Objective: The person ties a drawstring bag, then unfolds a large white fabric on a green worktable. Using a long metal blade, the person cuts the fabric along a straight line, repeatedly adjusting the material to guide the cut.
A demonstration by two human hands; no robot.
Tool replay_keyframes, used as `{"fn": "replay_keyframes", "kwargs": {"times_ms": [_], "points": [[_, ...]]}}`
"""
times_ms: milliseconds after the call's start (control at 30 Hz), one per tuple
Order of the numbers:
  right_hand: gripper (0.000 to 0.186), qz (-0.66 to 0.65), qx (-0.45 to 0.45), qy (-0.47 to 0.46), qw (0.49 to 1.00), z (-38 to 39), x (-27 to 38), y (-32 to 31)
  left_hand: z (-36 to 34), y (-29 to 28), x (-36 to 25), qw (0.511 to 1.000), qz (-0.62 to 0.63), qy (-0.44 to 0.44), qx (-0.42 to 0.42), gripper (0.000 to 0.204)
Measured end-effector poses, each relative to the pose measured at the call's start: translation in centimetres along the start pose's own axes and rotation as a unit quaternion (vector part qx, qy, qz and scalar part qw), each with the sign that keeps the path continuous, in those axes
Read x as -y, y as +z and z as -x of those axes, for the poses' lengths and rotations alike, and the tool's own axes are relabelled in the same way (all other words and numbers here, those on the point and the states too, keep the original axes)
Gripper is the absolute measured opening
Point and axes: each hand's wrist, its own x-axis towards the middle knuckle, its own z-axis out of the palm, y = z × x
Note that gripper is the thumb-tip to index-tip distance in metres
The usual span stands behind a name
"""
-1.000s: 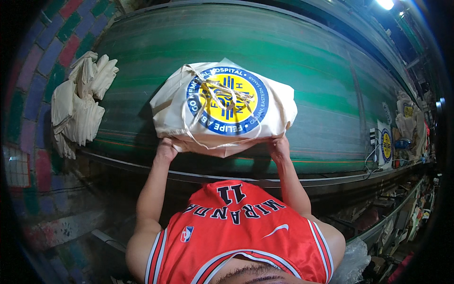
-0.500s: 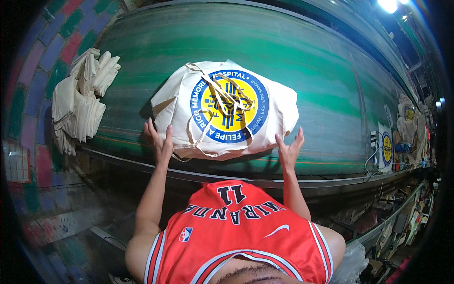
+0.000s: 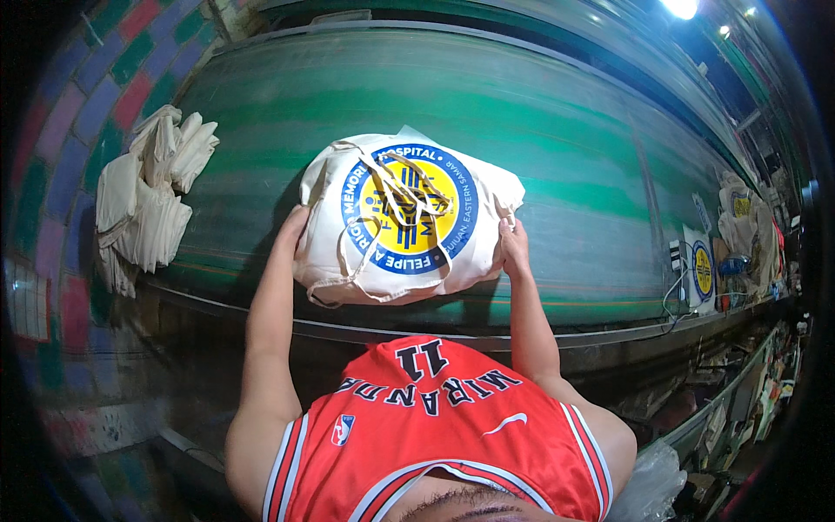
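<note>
- Head view, looking down: a long green-and-grey counter runs across, its edges bowed by the lens.
- Stuffed cream cloth bag at the near side of the counter, roughly mid-frame, in front of the person. Bulging, rounded, wider than deep.
- Bag's upper face carries a round emblem, blue ring about a yellow centre. Cream straps lie loose and tangled across it; one loop trails down toward the near left corner.
- Left hand against the bag's left end. Fingers mostly hidden behind the cloth; cannot tell if closed or only pressing.
- Right hand at the bag's right end, fingers bent in, gripping the cloth there.
- Both arms reach forward, one on each side of the bag. Wearer in a red sleeveless jersey with dark lettering.
- Left end of counter: a heap of cream cloth pieces, folded and overlapping, well apart from the bag. Painted bricks beyond, in purple, green and red.
- Right end: a white sheet with a similar emblem, a small blue object just beside it, pale cloth bunched near both.
- Lower right: crumpled clear plastic.
</note>
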Motion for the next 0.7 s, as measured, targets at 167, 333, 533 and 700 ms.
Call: {"fn": "replay_keyframes", "kwargs": {"times_ms": [167, 333, 533, 700], "points": [[0.041, -0.342, 0.181, 0.052, 0.921, 3.8, 4.0, -1.1, 5.8, -0.4, -0.2, 0.898, 0.361, 0.031, 0.25, 0.053], [0.038, -0.088, 0.106, 0.061, 0.989, 0.4, 4.0, -3.8, 5.4, -2.4, -1.2, 0.942, 0.256, -0.075, 0.202, 0.043], [0.061, 0.056, -0.033, -0.06, 0.996, -1.6, 3.8, -5.9, 0.9, -5.0, -1.4, 0.949, -0.087, 0.155, -0.259, 0.038], [0.081, 0.089, 0.05, -0.127, 0.987, -2.2, 7.8, -5.2, -4.0, -3.2, -7.0, 0.847, -0.263, 0.384, -0.256, 0.038]]}}
